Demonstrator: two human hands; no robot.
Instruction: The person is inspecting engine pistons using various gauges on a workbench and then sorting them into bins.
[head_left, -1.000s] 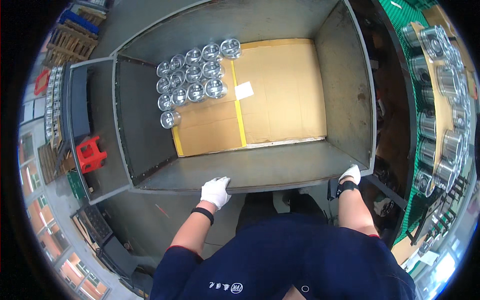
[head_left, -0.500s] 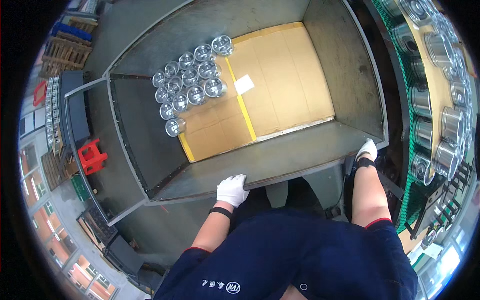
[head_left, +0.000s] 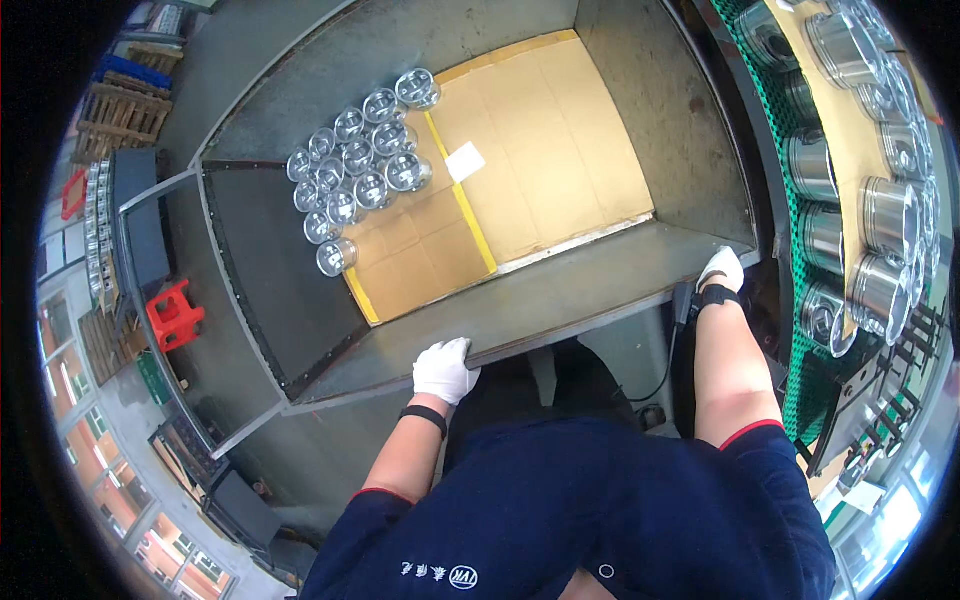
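A large grey metal bin (head_left: 560,290) with an angled rim lies in front of me. My left hand (head_left: 445,371), white-gloved, is closed over its near rim, left of my body. At the near right corner, my right hand (head_left: 721,268), also gloved, is closed on the rim; its fingers are partly hidden. Inside the bin, several shiny metal pistons (head_left: 371,190) stand grouped at the far left. They rest on brown cardboard (head_left: 540,130) crossed by yellow strips, and a white paper (head_left: 465,162) lies near its middle.
To the right, a rack covered in green mesh (head_left: 800,370) bears several larger pistons (head_left: 890,220) on a cardboard layer. A metal frame (head_left: 135,290) juts from the bin's left end. Beyond it are a red plastic stool (head_left: 175,315) and stacked wooden pallets (head_left: 122,120).
The bin, its pistons and the right-hand rack appear further left in view, the rack also higher. Both hands have shifted with the rim and still hold it.
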